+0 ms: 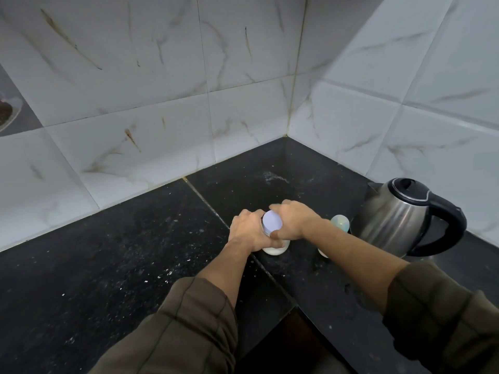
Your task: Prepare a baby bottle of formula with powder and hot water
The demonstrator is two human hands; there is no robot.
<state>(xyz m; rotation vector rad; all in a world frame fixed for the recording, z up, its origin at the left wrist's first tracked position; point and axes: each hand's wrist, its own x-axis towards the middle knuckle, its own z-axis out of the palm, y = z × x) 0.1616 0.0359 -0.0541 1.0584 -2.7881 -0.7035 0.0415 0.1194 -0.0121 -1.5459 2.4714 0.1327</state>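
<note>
A person's left hand wraps the side of a white jar standing on the black speckled tabletop, while the right hand curls its grip around the jar's pale round lid from above, both hands closed on it. Just to the right, partly hidden behind the right forearm, stands a baby bottle, with a steel kettle beside it. White marble-patterned wall tiles meet in the corner behind.
</note>
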